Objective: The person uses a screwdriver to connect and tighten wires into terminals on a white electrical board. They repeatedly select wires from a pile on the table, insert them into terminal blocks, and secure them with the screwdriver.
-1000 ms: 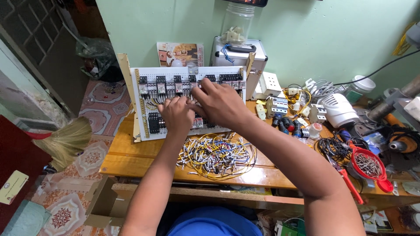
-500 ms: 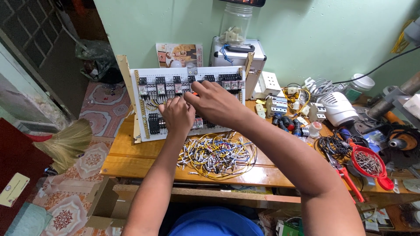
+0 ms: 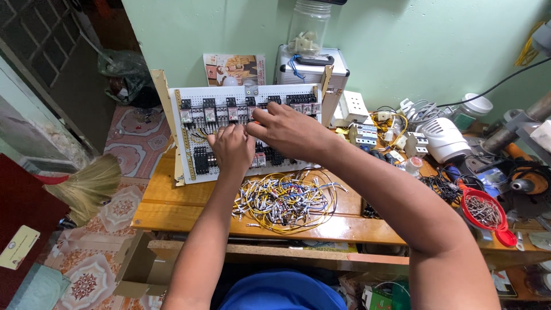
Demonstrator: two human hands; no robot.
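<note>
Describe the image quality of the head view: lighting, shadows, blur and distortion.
Head view: soft, even daylight, no harsh glare on the white panel; only faint shadows under the left hand and right hand. Focus is sharp on the wire pile. Wide-angle distortion bends the table edge and stretches the forearms near the frame's bottom.

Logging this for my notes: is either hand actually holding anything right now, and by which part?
Cannot be told. Both the left hand and right hand rest on the white wiring panel, fingertips hidden among its components.
</note>
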